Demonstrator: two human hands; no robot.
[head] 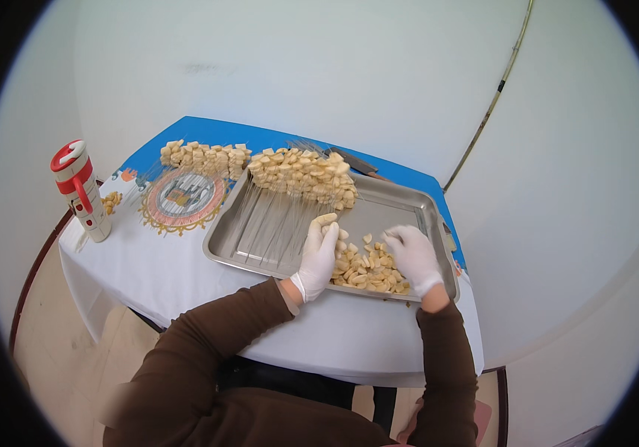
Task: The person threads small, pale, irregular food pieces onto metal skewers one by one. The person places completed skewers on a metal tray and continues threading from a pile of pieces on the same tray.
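Note:
My left hand [319, 254], in a thin white glove, is closed around a short row of pale pieces [342, 237] that look like garlic cloves; any skewer through them is hidden. To its right is my gloved right hand [415, 256], blurred, with thumb and fingertips drawn together; whether a piece is between them is unclear. Both hands are over a shallow metal tray [222, 254]. Between and below them lies a heap of loose pale pieces [367, 271]. Loaded thin metal skewers [303, 176] are stacked across the tray's back left, their bare ends pointing towards me.
More loaded skewers [205, 159] lie on the table left of the tray. A cleaver-like knife [356, 162] rests behind it. A red and white tumbler [85, 193] stands at the left table edge, beside small yellowish pieces [111, 202]. A wall [319, 72] rises behind the cloth-covered table [174, 279].

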